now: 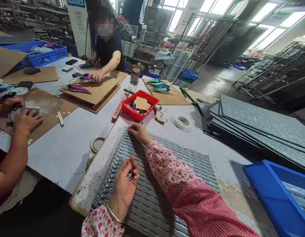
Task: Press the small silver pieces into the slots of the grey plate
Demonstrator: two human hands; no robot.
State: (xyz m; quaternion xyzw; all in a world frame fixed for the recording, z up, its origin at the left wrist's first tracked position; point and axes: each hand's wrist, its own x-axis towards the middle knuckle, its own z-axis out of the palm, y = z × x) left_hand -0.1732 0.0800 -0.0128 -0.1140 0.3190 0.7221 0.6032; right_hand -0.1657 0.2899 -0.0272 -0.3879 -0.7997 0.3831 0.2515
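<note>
A grey ridged metal panel (152, 200) lies on the white table in front of me. Along its left edge runs a line of small shiny oval metal pieces (108, 180). My left hand (125, 184) is palm up over the panel, fingers curled round a few small shiny metal pieces (130, 173); their exact kind is too small to tell. At the panel's far left corner, my right hand (139, 132) has its thumb and fingertips pressed together at the end of the line. Whatever is between those fingertips is hidden.
Beyond the panel stands a red tray (132, 115) of small items. Tape rolls (182, 122) lie about. Stacked grey panels (261, 121) and a blue bin (271, 197) are at right. Two co-workers handle items at left; one's hand (97, 76) rests over cardboard with fishing lures (79, 89).
</note>
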